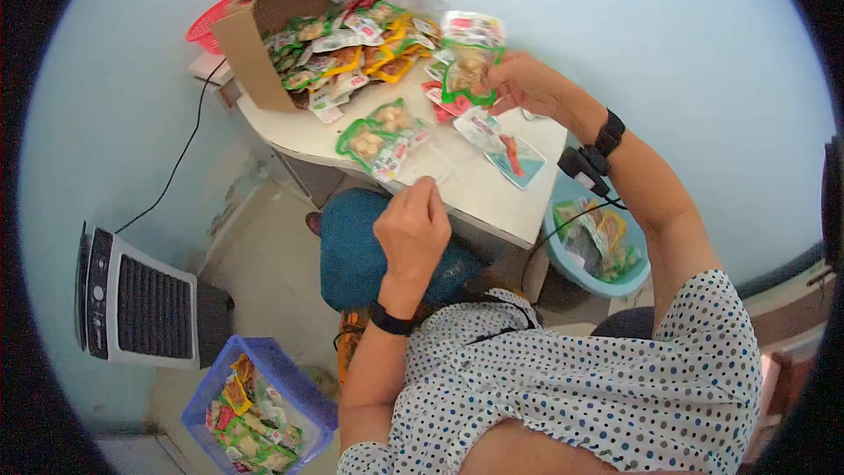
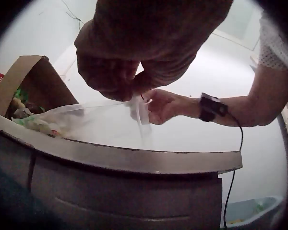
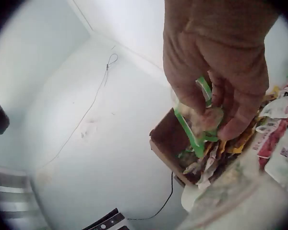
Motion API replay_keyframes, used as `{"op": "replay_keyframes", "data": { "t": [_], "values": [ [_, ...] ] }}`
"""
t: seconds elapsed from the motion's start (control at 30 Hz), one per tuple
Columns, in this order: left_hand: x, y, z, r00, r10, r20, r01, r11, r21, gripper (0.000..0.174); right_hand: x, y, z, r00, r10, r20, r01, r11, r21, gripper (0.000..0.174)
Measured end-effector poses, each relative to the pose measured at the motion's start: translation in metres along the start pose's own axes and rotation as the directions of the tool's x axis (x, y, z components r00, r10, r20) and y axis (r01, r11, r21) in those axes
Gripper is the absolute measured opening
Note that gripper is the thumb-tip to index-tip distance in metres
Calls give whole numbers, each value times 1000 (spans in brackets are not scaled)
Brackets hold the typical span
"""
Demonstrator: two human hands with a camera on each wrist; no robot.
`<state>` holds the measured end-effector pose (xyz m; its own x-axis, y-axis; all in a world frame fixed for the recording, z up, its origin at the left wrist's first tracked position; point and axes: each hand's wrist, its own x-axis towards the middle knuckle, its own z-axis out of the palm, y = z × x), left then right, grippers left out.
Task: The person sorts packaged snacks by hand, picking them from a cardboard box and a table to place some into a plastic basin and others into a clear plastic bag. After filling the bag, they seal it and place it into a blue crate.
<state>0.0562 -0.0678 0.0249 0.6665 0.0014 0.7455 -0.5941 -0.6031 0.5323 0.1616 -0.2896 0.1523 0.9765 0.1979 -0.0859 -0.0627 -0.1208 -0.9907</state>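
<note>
My left hand (image 1: 413, 233) pinches the open edge of a clear plastic bag (image 2: 105, 120) at the table's front edge. Two green-edged snack packets (image 1: 380, 136) with pale round pieces lie at the bag's far end. Above the back of the table, my right hand (image 1: 527, 84) holds another green-edged snack packet (image 1: 470, 79) between thumb and fingers; in the right wrist view the packet (image 3: 189, 127) is partly hidden by the fingers. Below it on the table are a red packet (image 1: 440, 104) and a white-and-blue packet (image 1: 510, 154).
A tipped cardboard box (image 1: 242, 53) spills many mixed packets (image 1: 352, 48) onto the white table (image 1: 290, 136). On the floor stand a blue basin (image 1: 563, 259) and a purple crate (image 1: 198, 387), both holding packets, and an air cooler (image 1: 145, 299). A cable hangs from my right wrist.
</note>
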Motion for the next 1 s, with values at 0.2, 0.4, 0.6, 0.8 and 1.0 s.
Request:
{"op": "replay_keyframes", "data": {
  "t": [0.2, 0.4, 0.6, 0.8, 1.0],
  "values": [
    [6, 9, 6, 1000, -22, -3, 22, 1000, 6, 8, -62, 43, -24, 972, 89, 217, -188, 848, 495, 36],
    [11, 12, 7, 998, -67, 21, 66, 998, 4, 7, -69, 60, -16, 983, 158, 88, -176, 946, 273, 27],
    [13, 13, 7, 996, -87, 1, 87, 996, 10, 6, -69, 92, -16, 993, -112, -29, 113, 991, 77, 13],
    [10, 18, 16, 993, -95, 63, 90, 992, 87, 9, -76, 116, -2, 900, -409, 152, 406, 654, -638, 22],
    [9, 19, 20, 995, -43, 92, 33, 993, 109, 10, -90, 105, 24, 799, -579, 160, 467, 431, -772, 25]
  ]
}}
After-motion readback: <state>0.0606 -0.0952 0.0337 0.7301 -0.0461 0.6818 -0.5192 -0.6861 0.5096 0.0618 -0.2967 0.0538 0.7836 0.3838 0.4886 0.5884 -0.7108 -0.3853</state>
